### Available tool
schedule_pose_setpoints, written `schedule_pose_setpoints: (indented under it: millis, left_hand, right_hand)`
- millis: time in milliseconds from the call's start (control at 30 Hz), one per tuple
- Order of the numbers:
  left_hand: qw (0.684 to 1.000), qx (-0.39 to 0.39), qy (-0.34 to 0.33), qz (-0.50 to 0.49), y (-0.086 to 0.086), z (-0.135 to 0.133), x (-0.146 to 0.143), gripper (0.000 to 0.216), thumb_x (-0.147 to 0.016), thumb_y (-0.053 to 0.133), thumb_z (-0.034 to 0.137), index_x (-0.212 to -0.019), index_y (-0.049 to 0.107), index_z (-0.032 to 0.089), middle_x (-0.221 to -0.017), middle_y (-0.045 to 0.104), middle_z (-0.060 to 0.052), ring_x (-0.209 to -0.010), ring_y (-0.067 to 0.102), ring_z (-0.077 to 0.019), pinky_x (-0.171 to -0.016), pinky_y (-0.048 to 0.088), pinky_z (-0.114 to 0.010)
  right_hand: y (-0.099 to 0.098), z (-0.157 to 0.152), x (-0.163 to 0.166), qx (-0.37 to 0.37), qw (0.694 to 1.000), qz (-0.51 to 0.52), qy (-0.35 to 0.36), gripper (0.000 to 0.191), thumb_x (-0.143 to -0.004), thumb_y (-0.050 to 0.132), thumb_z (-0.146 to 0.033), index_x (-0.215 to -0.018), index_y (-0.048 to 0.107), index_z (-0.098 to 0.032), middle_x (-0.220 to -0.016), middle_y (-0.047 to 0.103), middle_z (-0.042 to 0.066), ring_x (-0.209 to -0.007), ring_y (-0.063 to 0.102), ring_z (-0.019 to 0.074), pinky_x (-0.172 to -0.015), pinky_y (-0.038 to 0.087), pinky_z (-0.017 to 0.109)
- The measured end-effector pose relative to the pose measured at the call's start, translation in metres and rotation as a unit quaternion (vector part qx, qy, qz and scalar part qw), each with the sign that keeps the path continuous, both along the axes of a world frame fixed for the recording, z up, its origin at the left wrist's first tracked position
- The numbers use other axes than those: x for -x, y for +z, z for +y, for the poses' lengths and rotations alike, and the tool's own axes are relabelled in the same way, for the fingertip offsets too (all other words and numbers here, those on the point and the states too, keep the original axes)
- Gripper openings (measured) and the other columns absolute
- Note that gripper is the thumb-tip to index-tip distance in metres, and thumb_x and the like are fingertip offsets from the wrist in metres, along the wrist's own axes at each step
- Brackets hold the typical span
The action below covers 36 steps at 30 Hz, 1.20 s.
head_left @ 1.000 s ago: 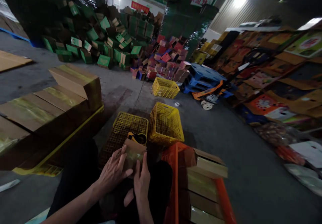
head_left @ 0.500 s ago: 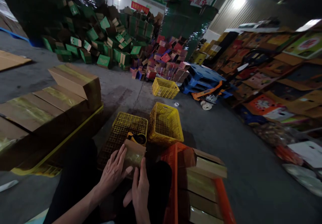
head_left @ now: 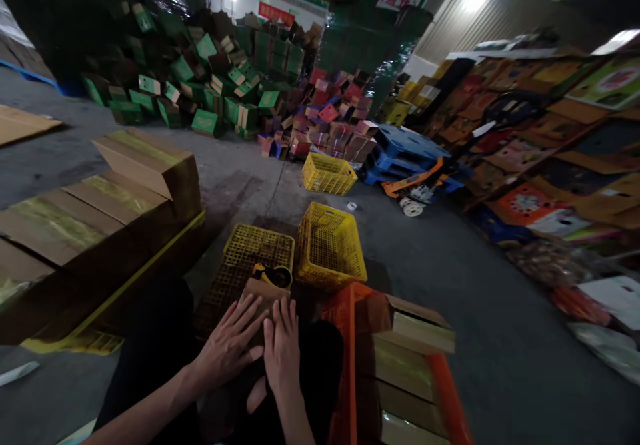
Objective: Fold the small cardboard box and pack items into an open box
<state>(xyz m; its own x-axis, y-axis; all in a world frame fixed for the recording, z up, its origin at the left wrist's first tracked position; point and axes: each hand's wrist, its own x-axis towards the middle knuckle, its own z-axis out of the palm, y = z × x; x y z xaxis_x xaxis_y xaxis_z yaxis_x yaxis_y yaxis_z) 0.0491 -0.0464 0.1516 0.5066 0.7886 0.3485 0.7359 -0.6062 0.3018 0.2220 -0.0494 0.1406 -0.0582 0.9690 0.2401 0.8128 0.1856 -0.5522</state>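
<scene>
A small brown cardboard box (head_left: 265, 289) sits in front of me on an upturned yellow crate (head_left: 257, 241), mostly covered by my hands. My left hand (head_left: 231, 335) lies over its left part with the fingers stretched out. Across the right part rests my right hand (head_left: 283, 338), its fingers straight and laid flat. Just beyond the box is a black and yellow tape dispenser (head_left: 273, 274), lying on the crate. The near side of the box is hidden.
On my right an orange crate (head_left: 354, 365) holds several taped cartons (head_left: 406, 365). Taped cardboard boxes (head_left: 55, 221) fill a yellow crate on my left. Yellow crates (head_left: 331, 241) stand ahead, before a pallet jack (head_left: 417, 181) and piled green boxes (head_left: 205, 121).
My right hand has moved from the box's right side up onto its top. My left hand has slid slightly right across it, fingers more spread.
</scene>
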Motion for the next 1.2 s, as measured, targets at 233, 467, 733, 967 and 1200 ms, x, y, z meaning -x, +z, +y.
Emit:
schedule_pose_setpoints:
  millis: [233, 467, 733, 967, 1200]
  left_hand:
    - [0.997, 0.053, -0.042, -0.029, -0.004, 0.000, 0.009, 0.062, -0.103, 0.035, 0.037, -0.159, 0.014, 0.023, -0.163, 0.026, -0.007, -0.150, 0.024, -0.0283, -0.119, 0.029, -0.052]
    - [0.997, 0.052, -0.014, -0.047, -0.015, 0.002, 0.005, 0.060, -0.103, 0.036, 0.039, -0.158, 0.017, 0.024, -0.160, 0.036, -0.006, -0.148, 0.030, -0.0245, -0.120, 0.032, -0.048]
    - [0.997, -0.003, 0.062, -0.042, -0.021, -0.003, -0.007, 0.058, -0.103, 0.036, 0.038, -0.157, 0.023, 0.023, -0.158, 0.039, -0.006, -0.145, 0.036, -0.0236, -0.115, 0.040, -0.041]
    - [0.995, 0.020, 0.054, -0.078, -0.018, 0.003, -0.009, 0.054, -0.102, 0.039, 0.032, -0.155, 0.031, 0.025, -0.158, 0.039, -0.006, -0.146, 0.035, -0.0249, -0.116, 0.040, -0.045]
    - [0.961, 0.144, 0.067, -0.227, -0.029, -0.030, 0.007, 0.066, -0.103, 0.038, 0.037, -0.159, 0.007, 0.027, -0.167, 0.010, -0.007, -0.151, 0.021, -0.0256, -0.118, 0.036, -0.046]
  right_hand:
    - [0.007, -0.006, 0.012, 0.028, 0.999, -0.009, 0.043, 0.066, -0.099, 0.046, -0.046, -0.156, 0.023, -0.022, -0.164, 0.018, 0.006, -0.152, 0.014, 0.0317, -0.120, 0.030, 0.056]
    - [0.013, -0.010, -0.001, 0.034, 0.995, 0.005, 0.089, 0.067, -0.098, 0.051, -0.048, -0.156, 0.024, -0.027, -0.163, 0.024, 0.004, -0.151, 0.018, 0.0312, -0.120, 0.030, 0.056]
    - [0.018, -0.049, -0.010, 0.028, 0.995, -0.030, 0.086, 0.063, -0.099, 0.049, -0.036, -0.156, 0.022, -0.030, -0.161, 0.031, 0.002, -0.148, 0.029, 0.0292, -0.118, 0.036, 0.054]
    - [0.013, -0.044, -0.010, 0.031, 0.998, 0.012, 0.045, 0.055, -0.102, 0.043, -0.035, -0.155, 0.029, -0.028, -0.160, 0.034, 0.002, -0.148, 0.030, 0.0258, -0.118, 0.037, 0.050]
    - [-0.003, -0.030, 0.004, 0.005, 0.994, 0.105, -0.043, 0.052, -0.102, 0.041, -0.042, -0.152, 0.037, -0.027, -0.159, 0.035, 0.005, -0.147, 0.034, 0.0265, -0.116, 0.039, 0.048]
